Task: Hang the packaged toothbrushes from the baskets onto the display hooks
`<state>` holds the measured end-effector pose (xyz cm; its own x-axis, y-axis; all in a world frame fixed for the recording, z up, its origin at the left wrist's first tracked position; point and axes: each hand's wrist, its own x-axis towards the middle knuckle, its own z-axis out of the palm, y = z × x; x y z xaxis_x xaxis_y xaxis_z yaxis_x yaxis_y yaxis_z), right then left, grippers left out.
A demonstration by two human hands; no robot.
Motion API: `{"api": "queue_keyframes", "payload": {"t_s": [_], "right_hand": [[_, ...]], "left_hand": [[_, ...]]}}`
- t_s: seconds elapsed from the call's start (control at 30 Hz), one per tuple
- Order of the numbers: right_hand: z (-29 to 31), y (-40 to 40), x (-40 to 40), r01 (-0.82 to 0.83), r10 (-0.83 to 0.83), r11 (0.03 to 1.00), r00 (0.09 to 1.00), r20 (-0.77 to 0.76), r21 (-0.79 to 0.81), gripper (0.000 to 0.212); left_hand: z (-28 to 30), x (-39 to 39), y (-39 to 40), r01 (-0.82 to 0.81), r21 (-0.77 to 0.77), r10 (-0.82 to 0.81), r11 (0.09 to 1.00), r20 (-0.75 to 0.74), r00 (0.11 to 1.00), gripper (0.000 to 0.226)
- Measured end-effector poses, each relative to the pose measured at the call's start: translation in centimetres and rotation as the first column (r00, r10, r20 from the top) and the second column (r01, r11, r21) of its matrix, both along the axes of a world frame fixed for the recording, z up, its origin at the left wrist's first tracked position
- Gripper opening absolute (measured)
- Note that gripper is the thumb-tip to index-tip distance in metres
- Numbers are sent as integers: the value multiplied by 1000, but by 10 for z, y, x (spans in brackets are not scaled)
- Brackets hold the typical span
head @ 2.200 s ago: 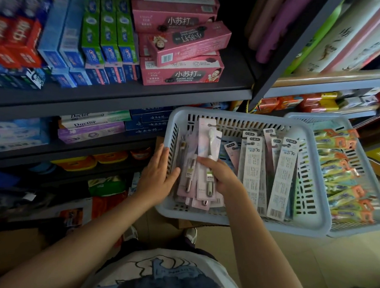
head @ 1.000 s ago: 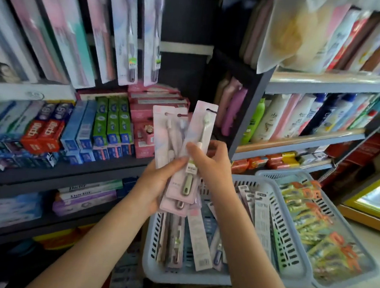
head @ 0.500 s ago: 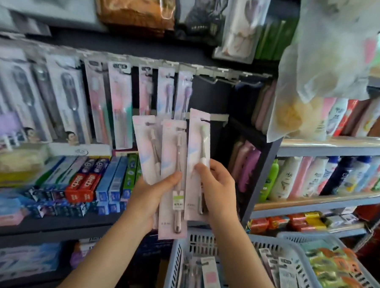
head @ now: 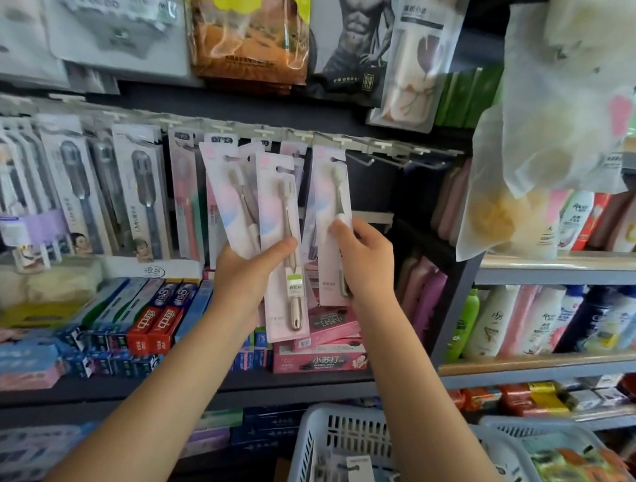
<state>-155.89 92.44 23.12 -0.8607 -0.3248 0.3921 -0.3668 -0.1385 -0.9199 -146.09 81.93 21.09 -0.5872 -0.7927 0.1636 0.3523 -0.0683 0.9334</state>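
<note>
My left hand [head: 250, 274] grips two pink toothbrush packs [head: 273, 216], fanned upright in front of the display. A third pink pack [head: 330, 190] is pinched in my right hand [head: 363, 258], held apart to the right with its top hole just below the row of display hooks [head: 383, 154]. Several hooks at the right end of the rail carry nothing. Hooks to the left carry hanging toothbrush packs [head: 135, 187]. Low in the view, the blue-grey basket [head: 339, 430] holds more packs, and a second basket [head: 569, 471] beside it is filled with green and orange packs.
Toothpaste boxes [head: 150, 316] line the shelf under the hooks, with pink boxes [head: 321, 355] behind my hands. A white plastic bag [head: 535, 141] hangs at the upper right. Shampoo bottles [head: 526, 318] fill the right-hand shelves. Bagged goods [head: 246, 27] hang above the rail.
Both hands rose with the packs toward the hook rail. My right hand drew its single pack away from the two in my left hand, and my view tilted upward.
</note>
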Motion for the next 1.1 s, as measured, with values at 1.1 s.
{"api": "queue_keyframes", "payload": {"t_s": [1.1], "right_hand": [[-51, -24, -28, 154, -154, 988, 988, 27, 22, 23]], "left_hand": [[-23, -23, -14, -47, 0, 47, 999, 77, 996, 47]]}}
